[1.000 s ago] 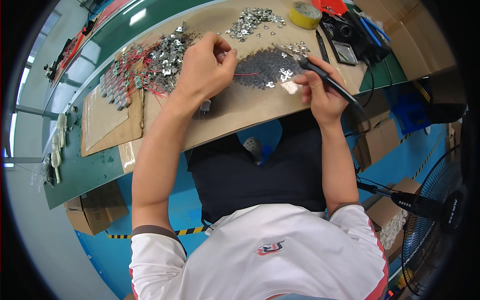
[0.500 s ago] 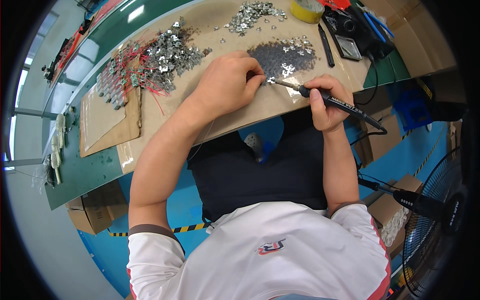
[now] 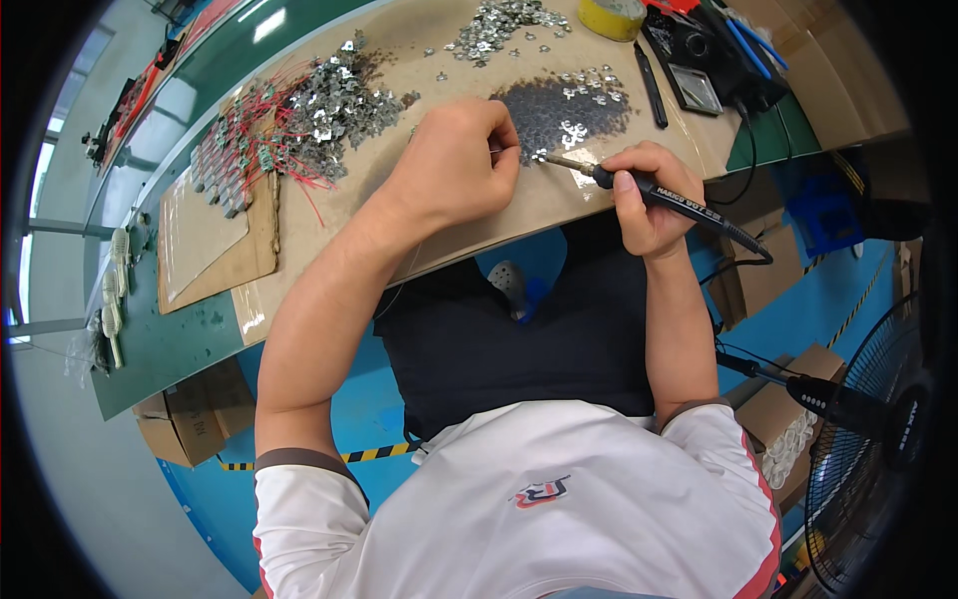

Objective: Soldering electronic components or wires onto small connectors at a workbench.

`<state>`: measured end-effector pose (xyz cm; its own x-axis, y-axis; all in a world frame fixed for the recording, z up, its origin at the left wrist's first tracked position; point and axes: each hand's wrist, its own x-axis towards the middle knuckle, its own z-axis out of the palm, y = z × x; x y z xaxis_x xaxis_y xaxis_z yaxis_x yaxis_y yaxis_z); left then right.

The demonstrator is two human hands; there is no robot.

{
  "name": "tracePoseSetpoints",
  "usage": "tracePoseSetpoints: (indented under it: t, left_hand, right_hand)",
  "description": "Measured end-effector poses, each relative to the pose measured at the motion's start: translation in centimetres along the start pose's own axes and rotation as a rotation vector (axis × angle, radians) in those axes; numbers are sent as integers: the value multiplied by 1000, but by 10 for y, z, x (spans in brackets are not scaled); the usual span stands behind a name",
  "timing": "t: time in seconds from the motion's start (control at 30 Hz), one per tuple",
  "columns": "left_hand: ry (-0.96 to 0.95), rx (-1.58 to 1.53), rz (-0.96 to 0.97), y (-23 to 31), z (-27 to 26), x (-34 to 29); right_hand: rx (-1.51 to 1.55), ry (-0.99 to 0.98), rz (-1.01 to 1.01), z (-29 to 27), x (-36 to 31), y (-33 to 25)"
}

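My right hand (image 3: 654, 200) grips a black soldering iron (image 3: 689, 208) like a pen, its metal tip pointing left. That tip touches or hovers just over a small shiny metal piece (image 3: 541, 156) at the near edge of a dark patch of small flat pieces (image 3: 564, 108); contact is too small to tell. Closed in a pinch, my left hand (image 3: 461, 160) is just left of the tip. A thin solder wire (image 3: 411, 262) trails below that hand toward my lap; its end at the fingers is mostly hidden.
Left on the cardboard-covered table (image 3: 439, 235) lie a metal-clip heap (image 3: 344, 100) and red-wired parts (image 3: 244, 150). Farther back are more clips (image 3: 499, 30) and a yellow tape roll (image 3: 612, 18). A black pen (image 3: 651, 88) lies beside the soldering station (image 3: 689, 50). A fan (image 3: 863, 439) stands at right.
My left hand has drawn slightly left, away from the iron's tip. The soldering iron and my right hand have shifted only a little left.
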<state>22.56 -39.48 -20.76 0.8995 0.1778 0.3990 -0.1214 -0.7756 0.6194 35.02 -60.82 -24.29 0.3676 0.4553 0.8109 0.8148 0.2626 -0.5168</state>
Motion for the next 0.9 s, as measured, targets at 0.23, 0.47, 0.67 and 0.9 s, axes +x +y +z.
tracePoseSetpoints:
  t: [0.23,0.47,0.67,0.9]
  left_hand:
    - [-60,59,-27,1,0,0]
    - [-56,85,-26,-1,2,1]
    - [-70,99,-29,-1,1,1]
    - [-76,94,-27,-1,3,0]
  right_hand:
    - [-8,-30,11,1,1,-2]
    - [-18,-9,-2,2,5,-2]
    - [-13,0,-9,2,3,0]
    - [-17,-37,21,0,2,-4]
